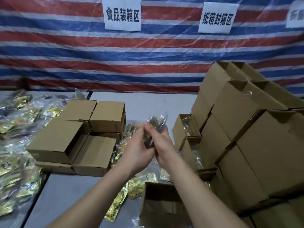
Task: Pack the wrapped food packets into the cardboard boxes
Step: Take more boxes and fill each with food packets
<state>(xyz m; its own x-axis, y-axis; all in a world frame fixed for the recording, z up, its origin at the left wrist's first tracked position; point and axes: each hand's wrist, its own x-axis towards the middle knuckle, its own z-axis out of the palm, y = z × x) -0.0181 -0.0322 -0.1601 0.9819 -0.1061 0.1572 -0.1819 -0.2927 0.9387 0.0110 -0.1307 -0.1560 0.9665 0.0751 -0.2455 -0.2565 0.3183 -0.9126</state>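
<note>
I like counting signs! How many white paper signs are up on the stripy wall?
3. One sign hangs left of middle, a second sign hangs to its right, and a third sign is cut off at the right edge. More may hang out of view.

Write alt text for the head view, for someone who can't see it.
Both hands, left and right, grip a stack of wrapped packets above an open cardboard box. Loose gold packets and more boxes cover the table.

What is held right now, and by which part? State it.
A stack of wrapped food packets, pressed between the left hand and the right hand at its lower half; the upper ends stick out above the fingers.
</note>
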